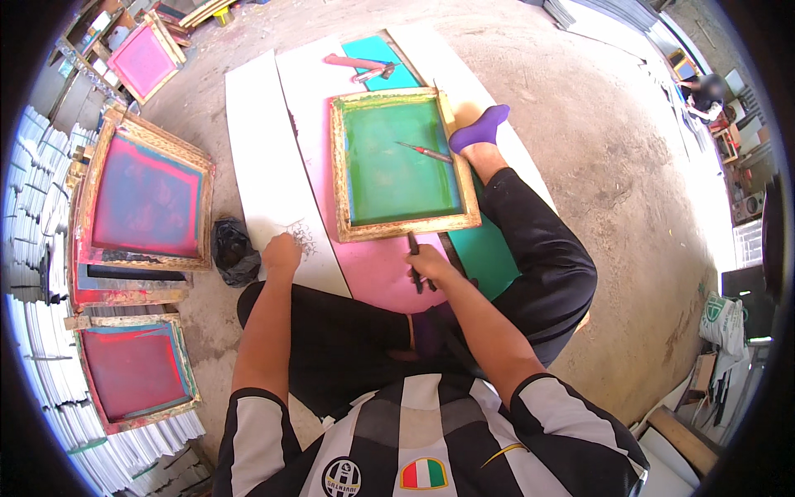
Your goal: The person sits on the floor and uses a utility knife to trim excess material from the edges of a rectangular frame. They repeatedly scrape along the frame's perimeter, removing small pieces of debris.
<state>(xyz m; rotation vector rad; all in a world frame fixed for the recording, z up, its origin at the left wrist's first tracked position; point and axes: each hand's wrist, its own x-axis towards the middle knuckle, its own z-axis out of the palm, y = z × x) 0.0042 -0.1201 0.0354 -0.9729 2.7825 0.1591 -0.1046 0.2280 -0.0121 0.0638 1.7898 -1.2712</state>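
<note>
A screen-printing frame (338, 166) with green mesh (393, 178) lies in front of me, its wooden sides smeared with paint. My right hand (431, 263) grips dark-handled pliers (415, 280), whose head is at the frame's near edge. Left of the frame, my left hand (281, 252) is closed, low over a white board beside a scatter of small thin bits (302, 238) that look like staples. Whatever its fingers hold is hidden. A thin pointed tool with a red and grey handle (432, 153) rests on the mesh. My purple-socked foot (479, 130) is against the frame's right side.
Beyond the frame lies a hammer (364, 65) on a teal sheet (364, 48). A black plastic bag (235, 251) sits left of the boards. More printing frames (149, 195) lean against paper stacks (41, 190). Far right, another person (705, 95) is by some shelving.
</note>
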